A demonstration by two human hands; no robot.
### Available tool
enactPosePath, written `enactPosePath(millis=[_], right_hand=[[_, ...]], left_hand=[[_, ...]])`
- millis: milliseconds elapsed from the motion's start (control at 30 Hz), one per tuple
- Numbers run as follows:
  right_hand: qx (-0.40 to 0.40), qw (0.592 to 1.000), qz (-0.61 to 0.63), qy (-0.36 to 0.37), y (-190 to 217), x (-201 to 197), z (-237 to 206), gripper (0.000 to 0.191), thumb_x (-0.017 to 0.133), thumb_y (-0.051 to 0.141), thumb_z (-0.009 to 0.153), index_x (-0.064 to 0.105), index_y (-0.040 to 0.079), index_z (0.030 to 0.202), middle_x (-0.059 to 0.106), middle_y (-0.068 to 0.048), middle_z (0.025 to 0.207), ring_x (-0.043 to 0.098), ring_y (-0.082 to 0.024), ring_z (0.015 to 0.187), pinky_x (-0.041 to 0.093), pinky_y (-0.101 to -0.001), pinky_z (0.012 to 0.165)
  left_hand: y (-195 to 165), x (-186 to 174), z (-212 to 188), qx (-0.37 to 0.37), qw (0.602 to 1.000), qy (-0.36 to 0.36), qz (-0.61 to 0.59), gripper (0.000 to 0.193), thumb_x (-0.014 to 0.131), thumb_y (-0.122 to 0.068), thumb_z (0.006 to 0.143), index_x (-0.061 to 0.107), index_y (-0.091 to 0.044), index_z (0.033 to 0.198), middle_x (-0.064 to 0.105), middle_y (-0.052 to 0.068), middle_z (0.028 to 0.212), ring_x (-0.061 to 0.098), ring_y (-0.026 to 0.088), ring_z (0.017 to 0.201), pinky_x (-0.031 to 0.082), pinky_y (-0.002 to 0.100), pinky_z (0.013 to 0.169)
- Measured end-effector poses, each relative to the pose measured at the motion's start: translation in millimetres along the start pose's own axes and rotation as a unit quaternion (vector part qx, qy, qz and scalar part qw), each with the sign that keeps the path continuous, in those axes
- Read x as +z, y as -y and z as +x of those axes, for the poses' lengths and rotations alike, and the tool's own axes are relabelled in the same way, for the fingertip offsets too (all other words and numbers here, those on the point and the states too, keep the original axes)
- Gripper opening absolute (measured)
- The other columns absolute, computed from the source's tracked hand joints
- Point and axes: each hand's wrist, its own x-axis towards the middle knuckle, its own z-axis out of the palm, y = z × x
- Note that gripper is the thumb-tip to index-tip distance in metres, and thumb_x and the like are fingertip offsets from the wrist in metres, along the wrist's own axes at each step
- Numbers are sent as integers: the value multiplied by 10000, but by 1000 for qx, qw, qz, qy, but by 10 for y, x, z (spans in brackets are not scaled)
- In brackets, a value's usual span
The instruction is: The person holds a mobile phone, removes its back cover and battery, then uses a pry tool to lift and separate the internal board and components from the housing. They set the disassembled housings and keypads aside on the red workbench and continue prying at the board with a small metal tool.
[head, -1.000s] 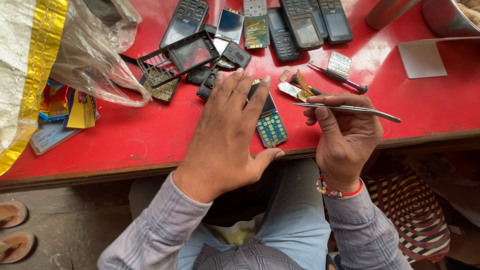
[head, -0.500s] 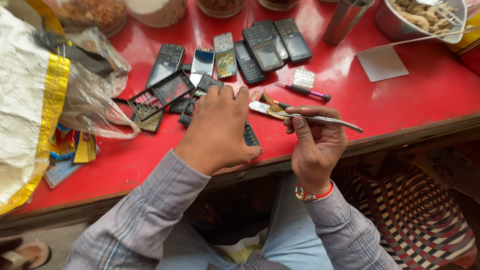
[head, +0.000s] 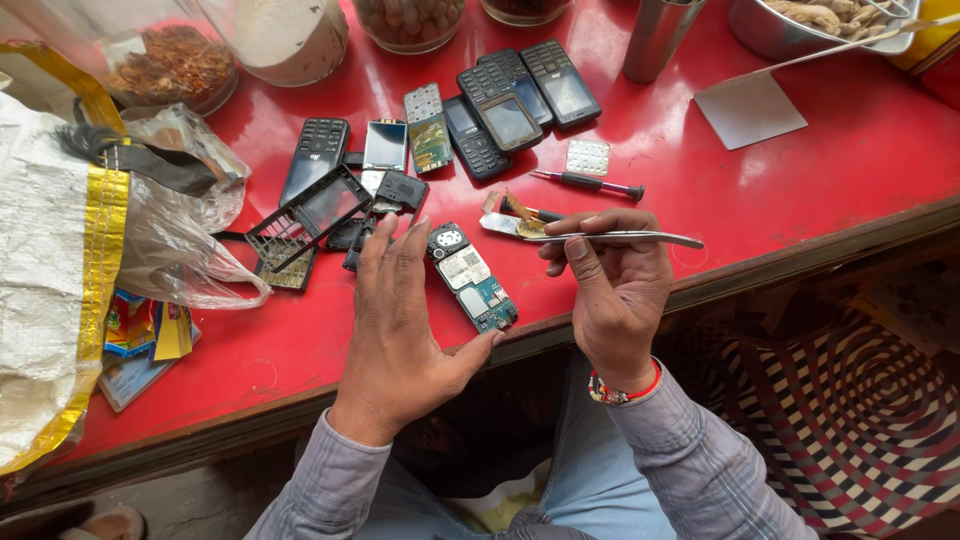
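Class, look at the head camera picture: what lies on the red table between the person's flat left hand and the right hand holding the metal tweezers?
In the head view, a bare phone circuit board lies between the left hand and right hand.

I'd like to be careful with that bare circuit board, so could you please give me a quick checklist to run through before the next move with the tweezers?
1. Circuit board lies flat on the red table, beside the left hand: ok.
2. Board pinned down: not ok; only the thumb tip is near its lower end.
3. Tweezers gripped in the right hand: ok.
4. Tweezer tips free of parts: cannot tell; they overlap small pieces.
5. Screwdriver within reach, lying just beyond the tweezers: ok.
6. Board edge well back from the table edge: not ok.
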Motion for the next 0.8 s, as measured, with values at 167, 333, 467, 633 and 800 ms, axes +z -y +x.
enactPosePath(millis=[167,333,467,633,800], right_hand=[[45,998,19,36,41,-20,42,167,556,0,1095,474,68,1224,695,-210,1205,721,-247,999,591,-359,851],[29,998,15,58,42,-9,54,118,533,9,1156,473,50,1249,711,-219,1157,675,-229,1006,536,-354,922],[42,998,-33,43,109,27,36,162,506,18,1165,469,11,1323,702,-201,1117,688,-253,1056,530,-362,969],[80,990,-106,52,410,59,-220,283,510,2,1119,478,-28,1398,676,-198,1216,677,-253,1110,558,-395,1022],[127,984,-79,93,622,48,-605,122,646,1,1063,629,-66,1164,654,-164,1101,687,-260,1046,594,-389,946]], left_hand=[[22,0,-2,-4,1000,2,19,1158,915,-395,684,278,84,1524,278,350,1559,211,492,1514,187,604,1232],[40,-13,-22,-3,1000,5,21,1190,900,-402,705,227,80,1560,300,311,1589,195,475,1538,140,610,1256],[54,-21,-14,-5,1000,1,18,1184,894,-417,724,219,69,1566,304,304,1601,184,462,1550,126,603,1267],[-39,-121,-123,50,997,-50,-24,939,881,-320,808,382,33,1521,477,218,1531,337,453,1527,245,577,1285],[-479,-15,-463,82,981,-83,-154,404,856,-163,864,685,13,1184,703,129,1043,688,329,966,572,443,895]])
